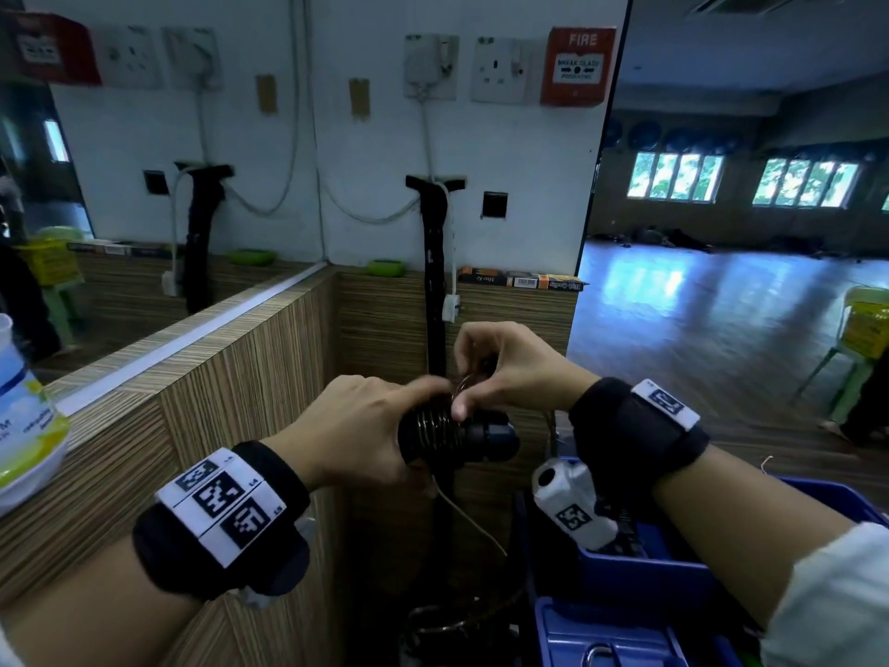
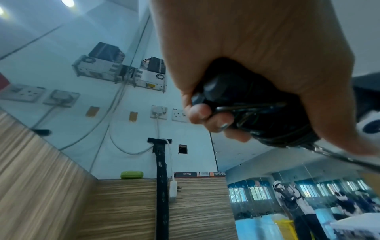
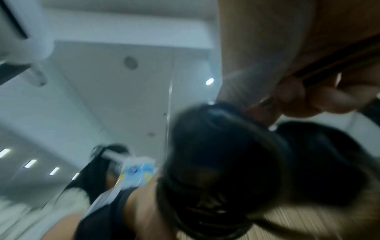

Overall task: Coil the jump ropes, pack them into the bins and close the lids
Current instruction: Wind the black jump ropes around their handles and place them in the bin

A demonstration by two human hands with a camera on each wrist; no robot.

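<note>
My left hand point(image 1: 380, 426) grips two black jump rope handles point(image 1: 457, 435) held side by side, with thin wire rope point(image 1: 428, 428) wound round them in several turns. In the left wrist view the handles point(image 2: 236, 94) sit in my left hand's point(image 2: 257, 65) curled fingers. My right hand point(image 1: 500, 368) hovers just above and pinches the rope point(image 1: 464, 385) at the handles. The right wrist view is blurred; it shows the handle ends point(image 3: 222, 146) and the rope pinched by my fingers point(image 3: 292, 92). A loose length of rope point(image 1: 474, 522) hangs down below. Blue bins point(image 1: 625, 570) stand open at lower right.
A wood-grain counter point(image 1: 192, 402) runs along my left, with a plastic bag point(image 1: 24, 426) on it. A black strap point(image 1: 435, 281) hangs on the wall ahead under sockets point(image 1: 500, 69). Mirrors show a hall floor point(image 1: 697, 320) to the right. A dark rope pile point(image 1: 457, 623) lies on the floor.
</note>
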